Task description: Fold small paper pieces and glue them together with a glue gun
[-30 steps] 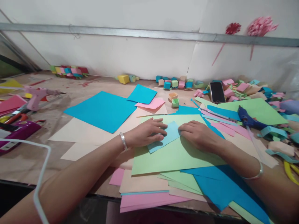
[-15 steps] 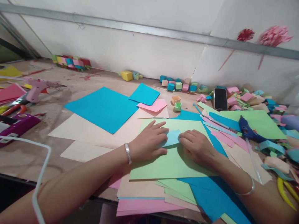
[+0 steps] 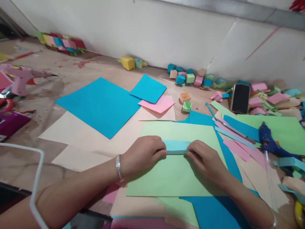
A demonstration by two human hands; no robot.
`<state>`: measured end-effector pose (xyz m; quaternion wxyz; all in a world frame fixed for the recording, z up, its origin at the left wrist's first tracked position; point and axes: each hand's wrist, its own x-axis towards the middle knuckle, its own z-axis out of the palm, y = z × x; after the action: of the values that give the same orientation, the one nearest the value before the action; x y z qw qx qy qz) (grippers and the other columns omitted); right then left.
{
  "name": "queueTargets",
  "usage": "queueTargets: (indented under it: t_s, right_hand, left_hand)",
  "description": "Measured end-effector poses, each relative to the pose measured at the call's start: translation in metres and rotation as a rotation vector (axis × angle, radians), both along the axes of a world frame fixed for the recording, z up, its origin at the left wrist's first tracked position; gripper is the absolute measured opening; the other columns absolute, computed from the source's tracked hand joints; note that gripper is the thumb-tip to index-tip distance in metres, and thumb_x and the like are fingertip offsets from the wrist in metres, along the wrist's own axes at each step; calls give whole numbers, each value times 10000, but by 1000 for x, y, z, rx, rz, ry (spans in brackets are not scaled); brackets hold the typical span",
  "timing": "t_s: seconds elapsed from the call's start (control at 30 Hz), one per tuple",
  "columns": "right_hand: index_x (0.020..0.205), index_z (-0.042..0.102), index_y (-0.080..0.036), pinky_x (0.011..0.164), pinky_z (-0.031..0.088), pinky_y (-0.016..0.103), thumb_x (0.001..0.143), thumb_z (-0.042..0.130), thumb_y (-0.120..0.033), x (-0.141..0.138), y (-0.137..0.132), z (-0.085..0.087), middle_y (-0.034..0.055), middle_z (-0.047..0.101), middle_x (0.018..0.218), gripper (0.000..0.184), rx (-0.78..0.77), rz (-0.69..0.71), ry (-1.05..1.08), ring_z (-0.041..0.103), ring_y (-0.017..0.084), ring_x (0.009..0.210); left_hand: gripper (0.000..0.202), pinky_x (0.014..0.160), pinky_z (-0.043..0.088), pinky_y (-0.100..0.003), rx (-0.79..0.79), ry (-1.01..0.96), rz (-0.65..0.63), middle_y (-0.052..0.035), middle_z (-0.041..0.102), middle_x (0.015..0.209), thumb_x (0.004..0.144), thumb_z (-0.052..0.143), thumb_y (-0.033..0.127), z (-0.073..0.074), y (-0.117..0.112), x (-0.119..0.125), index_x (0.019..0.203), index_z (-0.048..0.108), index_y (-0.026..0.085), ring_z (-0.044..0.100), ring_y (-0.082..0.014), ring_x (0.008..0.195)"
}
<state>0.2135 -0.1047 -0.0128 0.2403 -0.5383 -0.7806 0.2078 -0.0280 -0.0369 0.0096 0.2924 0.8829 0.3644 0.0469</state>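
A small light blue paper (image 3: 176, 147), folded into a narrow strip, lies on a light green sheet (image 3: 176, 159) in front of me. My left hand (image 3: 142, 153) pinches the strip's left end with curled fingers. My right hand (image 3: 206, 159) presses down on its right end, fingers closed on it. Both wrists wear silver bangles. The green sheet tops a stack of pink, peach and blue sheets at the table's near edge.
A large blue sheet (image 3: 100, 105) and smaller blue and pink squares lie further back. A blue glue gun (image 3: 271, 143) and a phone (image 3: 240, 98) sit to the right, a pink glue gun (image 3: 21, 78) to the left. Small paper boxes (image 3: 190, 78) line the wall. Paper scraps pile at the right.
The blue paper went from a flat tilted piece to a narrow folded strip, and both hands closed onto its ends. The view tilted down and nearer.
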Motion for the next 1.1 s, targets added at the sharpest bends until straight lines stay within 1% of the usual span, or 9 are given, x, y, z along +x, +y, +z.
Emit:
queueTargets:
  t_s: [0.1, 0.23, 0.43, 0.57, 0.7, 0.83, 0.93, 1.0, 1.1]
  right_hand:
    - [831, 563, -209, 630, 426, 295, 931, 488, -223, -4, -4, 2, 38, 579, 786, 126, -23, -47, -10, 538, 169, 721]
    - [762, 563, -203, 626, 393, 304, 948, 472, -279, -8, -7, 1, 37, 563, 737, 221, -5, -92, -99, 522, 174, 701]
    - [683, 503, -201, 584, 353, 299, 933, 503, -332, -7, -4, -4, 17, 529, 668, 282, 22, -144, -254, 493, 165, 639]
    - [690, 523, -196, 600, 380, 312, 940, 490, -297, -7, -2, -1, 34, 539, 686, 272, 80, -109, -249, 500, 176, 666]
    - [821, 604, -201, 690, 444, 345, 913, 525, -216, -6, 0, 2, 87, 623, 864, 122, 173, 17, -152, 555, 216, 822]
    - [838, 588, -200, 694, 464, 338, 908, 481, -142, -4, 1, 1, 71, 621, 811, 140, 148, 50, -143, 565, 205, 788]
    - [824, 563, -196, 660, 467, 319, 913, 466, -154, -3, 1, 1, 61, 586, 778, 138, 101, 31, -157, 551, 191, 737]
    - [821, 560, -194, 636, 473, 307, 914, 448, -149, -3, 1, 2, 77, 587, 845, 152, 92, 13, -179, 553, 178, 718]
    - [800, 554, -182, 626, 490, 329, 905, 454, -156, -3, 0, 3, 155, 570, 1113, 148, 95, -14, -259, 572, 173, 720]
  left_hand:
    - [281, 639, 369, -271, 13, 4, 24, -17, 632, 777, 950, 502, 358, -1, 0, 0, 807, 671, 184, 566, -155, 723]
    - [256, 628, 355, -273, 31, 15, 31, -8, 632, 771, 939, 523, 361, -2, -1, 3, 800, 655, 192, 563, -154, 721]
    - [268, 574, 294, -281, 78, 138, 79, -2, 607, 716, 915, 553, 373, 3, -1, 0, 727, 590, 186, 527, -163, 660]
    - [273, 572, 282, -287, 111, 180, 67, -8, 600, 720, 916, 551, 372, 4, 0, -3, 718, 561, 185, 525, -172, 662]
    - [267, 558, 259, -291, 190, 195, 5, -14, 588, 714, 942, 508, 353, 3, -1, -2, 739, 531, 181, 527, -174, 657]
    - [250, 523, 233, -287, 161, 198, -57, 1, 592, 694, 961, 484, 358, 2, -1, -1, 784, 531, 186, 521, -157, 594]
    - [251, 524, 253, -275, 117, 179, -52, -3, 635, 747, 910, 568, 447, 3, 0, -2, 910, 554, 197, 569, -176, 643]
    - [346, 531, 267, -268, 85, 171, -23, -4, 652, 770, 848, 636, 501, 3, 1, -3, 1013, 553, 209, 594, -193, 679]
    - [387, 532, 269, -261, 23, 192, 47, 9, 646, 738, 800, 699, 473, 5, 2, -4, 1062, 561, 225, 596, -192, 660]
